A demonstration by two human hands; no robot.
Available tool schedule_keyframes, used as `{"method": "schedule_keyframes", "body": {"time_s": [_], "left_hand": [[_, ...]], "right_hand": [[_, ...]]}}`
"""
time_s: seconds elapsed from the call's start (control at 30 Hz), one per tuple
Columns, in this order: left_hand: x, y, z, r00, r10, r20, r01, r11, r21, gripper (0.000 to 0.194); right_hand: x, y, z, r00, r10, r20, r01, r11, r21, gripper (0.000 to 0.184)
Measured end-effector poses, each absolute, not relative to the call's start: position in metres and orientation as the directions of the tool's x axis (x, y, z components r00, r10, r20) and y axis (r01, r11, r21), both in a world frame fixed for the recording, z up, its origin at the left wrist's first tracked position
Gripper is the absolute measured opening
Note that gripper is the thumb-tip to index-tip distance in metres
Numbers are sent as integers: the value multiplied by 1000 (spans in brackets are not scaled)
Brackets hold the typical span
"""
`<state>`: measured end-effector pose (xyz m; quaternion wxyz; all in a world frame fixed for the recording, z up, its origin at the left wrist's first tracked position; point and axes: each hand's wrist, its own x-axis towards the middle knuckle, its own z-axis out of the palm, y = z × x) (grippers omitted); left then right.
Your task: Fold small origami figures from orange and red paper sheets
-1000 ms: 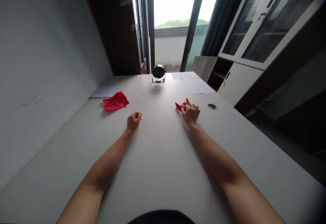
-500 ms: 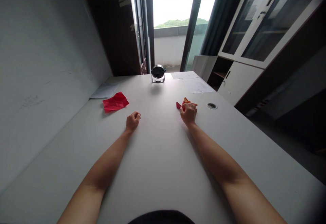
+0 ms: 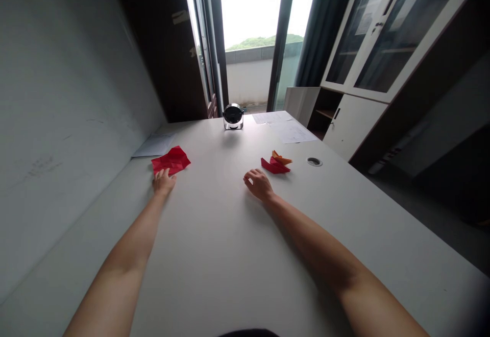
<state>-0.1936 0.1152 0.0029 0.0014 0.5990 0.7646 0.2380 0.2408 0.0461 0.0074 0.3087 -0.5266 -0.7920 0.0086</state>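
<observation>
On the left of the white table lies a creased sheet of red paper [image 3: 171,159]. My left hand [image 3: 164,182] reaches its near edge, fingers stretched out and touching the paper. Near the middle, my right hand [image 3: 259,184] rests low over the table with loosely curved fingers and nothing visible in them. Just beyond it, to the right, sits a red folded paper boat [image 3: 274,166]. An orange folded paper piece [image 3: 282,158] leans against its far side, partly hidden by the red one.
A round black lamp-like device on a metal stand [image 3: 233,116] stands at the far edge. White papers [image 3: 293,131] lie at the back right, another sheet [image 3: 153,144] at the back left by the wall. A cable hole [image 3: 314,162] is on the right.
My right hand has let go of the folded red and orange paper pieces and moved left. My left hand has moved left from the table's middle, opening onto the red sheet.
</observation>
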Motion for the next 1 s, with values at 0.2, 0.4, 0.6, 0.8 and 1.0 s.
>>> {"method": "schedule_keyframes", "body": {"time_s": [0.2,0.4,0.6,0.8,1.0], "left_hand": [[-166,105,0,-164,974,159,951,113,287,53],[-79,59,-3,206,958,198,932,-253,258,50],[-17,1,19,516,829,215,780,-559,283,44],[-11,-4,37,555,814,173,673,-562,481,31],[-15,20,24,390,898,203,766,-439,469,30]], "right_hand": [[243,48,6,-239,840,487,823,442,-358,21],[241,45,8,-222,855,468,817,425,-389,21],[238,35,21,-274,803,530,795,499,-344,27],[224,32,16,-444,776,449,752,595,-285,30],[227,43,-6,-358,880,312,859,442,-259,38]]}}
